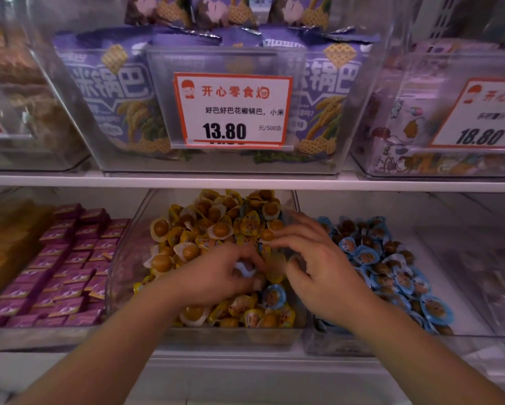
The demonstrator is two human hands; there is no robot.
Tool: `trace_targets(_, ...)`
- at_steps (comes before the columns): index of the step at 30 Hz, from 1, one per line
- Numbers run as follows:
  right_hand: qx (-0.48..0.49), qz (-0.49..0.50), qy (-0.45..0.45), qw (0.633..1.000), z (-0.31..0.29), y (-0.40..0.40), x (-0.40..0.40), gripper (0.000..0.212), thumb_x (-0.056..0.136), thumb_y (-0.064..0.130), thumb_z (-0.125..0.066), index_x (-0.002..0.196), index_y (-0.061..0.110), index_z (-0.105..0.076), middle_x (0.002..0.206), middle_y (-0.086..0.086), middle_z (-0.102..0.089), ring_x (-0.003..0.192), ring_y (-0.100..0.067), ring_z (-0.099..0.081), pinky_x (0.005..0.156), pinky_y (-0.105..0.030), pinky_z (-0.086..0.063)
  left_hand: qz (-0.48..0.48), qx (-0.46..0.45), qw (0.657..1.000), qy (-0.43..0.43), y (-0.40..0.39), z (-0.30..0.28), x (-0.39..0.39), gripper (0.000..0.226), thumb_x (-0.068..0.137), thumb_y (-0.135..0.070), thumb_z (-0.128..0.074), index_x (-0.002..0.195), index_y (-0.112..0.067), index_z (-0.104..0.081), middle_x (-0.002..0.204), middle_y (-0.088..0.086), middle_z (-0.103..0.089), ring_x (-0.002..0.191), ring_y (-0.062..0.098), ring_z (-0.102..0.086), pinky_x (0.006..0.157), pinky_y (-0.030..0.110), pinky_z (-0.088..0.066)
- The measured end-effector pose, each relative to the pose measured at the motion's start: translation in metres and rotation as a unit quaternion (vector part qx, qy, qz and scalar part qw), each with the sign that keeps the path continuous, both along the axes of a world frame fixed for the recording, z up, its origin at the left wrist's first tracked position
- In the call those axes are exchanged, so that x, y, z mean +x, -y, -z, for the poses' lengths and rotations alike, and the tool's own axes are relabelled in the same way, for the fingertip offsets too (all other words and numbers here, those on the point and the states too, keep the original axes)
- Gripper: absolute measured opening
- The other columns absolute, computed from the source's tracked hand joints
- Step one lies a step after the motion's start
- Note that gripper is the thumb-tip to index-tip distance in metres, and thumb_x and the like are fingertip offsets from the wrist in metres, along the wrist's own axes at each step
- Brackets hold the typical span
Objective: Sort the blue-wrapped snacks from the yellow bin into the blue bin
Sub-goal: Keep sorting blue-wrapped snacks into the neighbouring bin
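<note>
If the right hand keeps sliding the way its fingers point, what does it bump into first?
Probably the heap of yellow-wrapped round snacks in the clear middle bin: the right hand points up and left over it, fingertips seemingly already touching. Depth is unclear.

Open tops of the yellow bin (128,258) and blue bin (476,287) give access from the near side; the shelf edge (245,182) overhead limits clearance, clear walls bound each side.

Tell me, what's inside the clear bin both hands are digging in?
Mostly yellow-wrapped snacks, plus one blue-wrapped snack near the front. The left hand grips something pale blue. The right hand rests open on the pile; whatever lies under the hands is hidden.
</note>
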State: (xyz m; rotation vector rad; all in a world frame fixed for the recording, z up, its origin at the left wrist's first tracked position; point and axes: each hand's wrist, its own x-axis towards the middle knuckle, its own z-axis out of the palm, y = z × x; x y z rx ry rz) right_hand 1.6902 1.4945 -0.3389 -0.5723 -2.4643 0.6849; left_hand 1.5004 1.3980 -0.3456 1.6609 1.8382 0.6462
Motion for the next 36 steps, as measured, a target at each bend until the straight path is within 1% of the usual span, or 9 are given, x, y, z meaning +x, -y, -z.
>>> trace_targets(6,0.0,0.014,-0.03,0.999,-0.004,0.006,0.001,0.038,0.088,0.019,-0.047,0.119,0.021,-0.068,0.128,0.014,-0.056,0.138,-0.006,-0.036,0.115,-0.031,-0.033,-0.101,0.105,0.978,0.148,0.008,-0.022,-0.007,0.022,0.084,-0.031,-0.073,0.106,-0.029,-0.071,0.099,-0.011,-0.073,0.091,0.002,-0.068,0.074,0.013,-0.05)
trace_targets(12,-0.113,0.067,-0.196,0.972,-0.023,0.022,-0.003,0.029,0.093,0.032,-0.052,0.119,0.037,-0.062,0.116,0.023,-0.058,0.113,0.001,-0.056,0.092,-0.019,-0.047,-0.154,0.109,0.869,0.457,0.011,-0.039,0.009,0.027,0.083,-0.025,-0.07,0.106,-0.012,-0.077,0.112,0.02,-0.071,0.101,0.03,-0.065,0.087,0.035,-0.048)
trace_targets(18,-0.143,0.021,-0.124,0.982,-0.031,0.033,-0.014,0.037,0.084,0.04,-0.067,0.111,0.062,-0.053,0.11,0.027,-0.055,0.105,0.002,-0.058,0.088,-0.017,-0.049,-0.202,0.089,0.85,0.478,0.011,-0.043,0.02,0.023,0.093,-0.017,-0.06,0.109,-0.009,-0.075,0.122,0.031,-0.063,0.117,0.049,-0.055,0.109,0.057,-0.035)
trace_targets(21,-0.138,0.028,-0.107,0.984,-0.033,0.031,-0.014,0.043,0.083,0.028,-0.076,0.109,0.057,-0.057,0.105,0.021,-0.059,0.096,0.0,-0.062,0.084,-0.019,-0.053,-0.224,0.103,0.841,0.481,0.012,-0.043,0.026,0.022,0.094,-0.012,-0.057,0.101,-0.009,-0.077,0.106,0.02,-0.073,0.09,0.026,-0.072,0.076,0.033,-0.059)
trace_targets(26,-0.248,0.025,-0.116,0.961,-0.047,0.035,-0.009,0.024,0.093,0.027,-0.066,0.113,0.041,-0.062,0.105,0.014,-0.07,0.096,0.0,-0.066,0.082,-0.019,-0.055,-0.295,0.138,0.812,0.484,0.009,-0.047,0.042,0.027,0.096,-0.009,-0.053,0.087,-0.01,-0.078,0.091,0.017,-0.075,0.061,0.018,-0.064,0.053,0.026,-0.052)
trace_targets(29,-0.486,0.011,-0.169,0.857,-0.057,0.053,-0.012,0.02,0.097,0.032,-0.059,0.114,0.028,-0.069,0.106,0.007,-0.074,0.099,-0.008,-0.069,0.088,-0.035,-0.057,-0.328,0.213,0.825,0.409,0.005,-0.05,0.061,0.026,0.092,-0.015,-0.054,0.079,-0.013,-0.077,0.078,0.014,-0.073,0.061,0.03,-0.067,0.054,0.036,-0.057)
trace_targets(33,-0.752,0.034,-0.304,0.583,-0.064,0.07,-0.013,0.037,0.101,0.033,-0.048,0.122,0.011,-0.067,0.111,-0.011,-0.067,0.114,-0.023,-0.062,0.092,-0.037,-0.049,-0.213,0.343,0.913,0.059,0.001,-0.05,0.086,0.021,0.086,-0.036,-0.044,0.082,-0.028,-0.063,0.078,-0.011,-0.064,0.075,0.008,-0.062,0.065,0.026,-0.049)
trace_targets(34,-0.76,0.041,-0.338,0.554,-0.064,0.068,-0.007,0.038,0.101,0.03,-0.047,0.124,0.006,-0.065,0.11,-0.012,-0.064,0.114,-0.022,-0.06,0.092,-0.033,-0.047,-0.168,0.338,0.926,0.002,0.0,-0.049,0.093,0.021,0.09,-0.036,-0.039,0.088,-0.03,-0.059,0.083,-0.014,-0.059,0.078,0.006,-0.058,0.068,0.028,-0.046)
trace_targets(36,-0.727,0.045,-0.363,0.58,-0.064,0.058,0.007,0.032,0.1,0.025,-0.049,0.118,0.007,-0.069,0.112,-0.015,-0.069,0.111,-0.021,-0.065,0.094,-0.032,-0.049,-0.124,0.324,0.932,-0.109,-0.004,-0.046,0.105,0.026,0.096,-0.038,-0.032,0.105,-0.033,-0.056,0.098,-0.017,-0.056,0.09,0.006,-0.054,0.08,0.033,-0.042)
